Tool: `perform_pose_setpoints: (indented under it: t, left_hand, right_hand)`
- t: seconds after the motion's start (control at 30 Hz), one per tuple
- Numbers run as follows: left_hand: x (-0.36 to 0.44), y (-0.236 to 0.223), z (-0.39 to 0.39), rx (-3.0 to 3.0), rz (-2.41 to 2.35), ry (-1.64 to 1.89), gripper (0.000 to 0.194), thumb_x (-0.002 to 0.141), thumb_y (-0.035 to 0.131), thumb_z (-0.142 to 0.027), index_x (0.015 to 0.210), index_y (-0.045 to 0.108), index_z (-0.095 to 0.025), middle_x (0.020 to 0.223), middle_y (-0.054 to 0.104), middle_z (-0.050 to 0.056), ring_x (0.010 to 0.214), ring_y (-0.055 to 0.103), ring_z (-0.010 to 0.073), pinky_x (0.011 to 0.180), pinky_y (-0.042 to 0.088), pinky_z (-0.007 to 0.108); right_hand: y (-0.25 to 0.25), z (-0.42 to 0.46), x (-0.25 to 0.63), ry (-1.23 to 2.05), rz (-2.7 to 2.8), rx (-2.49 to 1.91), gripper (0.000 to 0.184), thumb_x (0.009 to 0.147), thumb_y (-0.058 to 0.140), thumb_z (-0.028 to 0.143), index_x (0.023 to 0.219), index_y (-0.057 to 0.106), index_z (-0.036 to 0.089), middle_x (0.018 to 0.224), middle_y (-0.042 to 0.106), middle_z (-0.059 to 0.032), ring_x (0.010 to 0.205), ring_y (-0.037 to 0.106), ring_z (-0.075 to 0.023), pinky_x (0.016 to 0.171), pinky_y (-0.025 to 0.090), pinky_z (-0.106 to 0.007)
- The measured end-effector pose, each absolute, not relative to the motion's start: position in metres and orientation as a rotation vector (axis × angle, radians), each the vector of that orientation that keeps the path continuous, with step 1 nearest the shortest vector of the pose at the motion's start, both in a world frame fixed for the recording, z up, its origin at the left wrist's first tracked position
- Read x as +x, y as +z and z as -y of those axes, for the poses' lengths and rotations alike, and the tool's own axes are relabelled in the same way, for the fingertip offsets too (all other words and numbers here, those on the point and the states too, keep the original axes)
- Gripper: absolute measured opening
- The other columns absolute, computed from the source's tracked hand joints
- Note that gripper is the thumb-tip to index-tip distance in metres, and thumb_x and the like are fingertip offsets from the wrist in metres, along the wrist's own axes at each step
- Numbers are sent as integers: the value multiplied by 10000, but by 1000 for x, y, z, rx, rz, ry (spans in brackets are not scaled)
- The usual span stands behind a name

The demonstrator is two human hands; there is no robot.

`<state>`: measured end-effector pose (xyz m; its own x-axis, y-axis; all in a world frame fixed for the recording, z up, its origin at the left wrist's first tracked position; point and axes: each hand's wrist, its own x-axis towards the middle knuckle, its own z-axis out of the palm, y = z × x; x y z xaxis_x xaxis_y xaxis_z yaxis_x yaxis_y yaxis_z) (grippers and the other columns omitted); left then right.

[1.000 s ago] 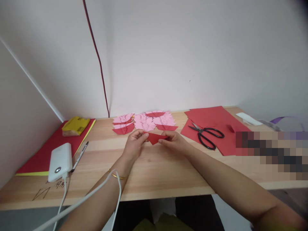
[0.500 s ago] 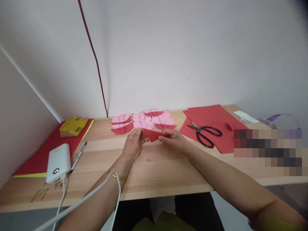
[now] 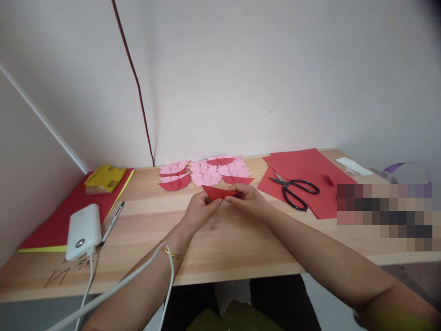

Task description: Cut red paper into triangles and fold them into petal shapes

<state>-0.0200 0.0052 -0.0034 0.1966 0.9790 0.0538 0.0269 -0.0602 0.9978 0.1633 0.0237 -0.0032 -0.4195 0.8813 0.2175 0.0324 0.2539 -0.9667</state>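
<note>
A folded piece of red paper (image 3: 217, 192), roughly triangular, is held above the middle of the wooden table. My left hand (image 3: 200, 209) pinches its lower left part, thumb at the lower edge. On the other side, my right hand (image 3: 246, 198) grips the right end between thumb and fingers. Both thumbs nearly meet at the bottom edge. Just behind the hands lie pink cut-paper pieces (image 3: 206, 173) with jagged edges. Folded red paper pieces (image 3: 176, 183) rest among and in front of them.
Black-handled scissors (image 3: 292, 189) lie on red paper sheets (image 3: 310, 161) at the right. To the left are a yellow packet (image 3: 106, 179), a white power bank (image 3: 83, 231) with a cable, and a pen (image 3: 112, 224). The cable crosses my left forearm.
My left hand has shifted its grip from the upper left corner to the lower edge, its thumb now near the right one. The right hand has hardly moved.
</note>
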Motion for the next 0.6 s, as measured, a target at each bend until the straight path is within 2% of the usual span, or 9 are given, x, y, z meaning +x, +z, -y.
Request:
perform_pose_setpoints:
  t: [0.17,0.43,0.6]
  left_hand:
    - [-22,1,-5,1389,-1109,1112,321,710,674,-293,988,690,-133,928,706,75,802,617,185,733,448,278]
    - [-23,3,-7,1458,-1114,1121,299,696,674,-247,967,692,-124,895,699,69,816,609,185,761,453,289]
    - [-26,2,-9,1089,-917,1040,310,657,719,-239,945,669,-134,740,649,23,609,549,105,611,470,249]
  right_hand:
    - [-8,-28,166,1329,1624,-910,258,775,630,424,829,593,174,664,551,18,576,485,-95,543,369,-225]
    - [-8,-30,168,1216,1697,-878,206,802,616,372,841,595,171,633,504,26,568,448,-90,539,358,-219]
    - [-3,-28,170,1145,1684,-786,179,828,593,355,867,606,181,666,509,16,603,461,-97,566,380,-231]
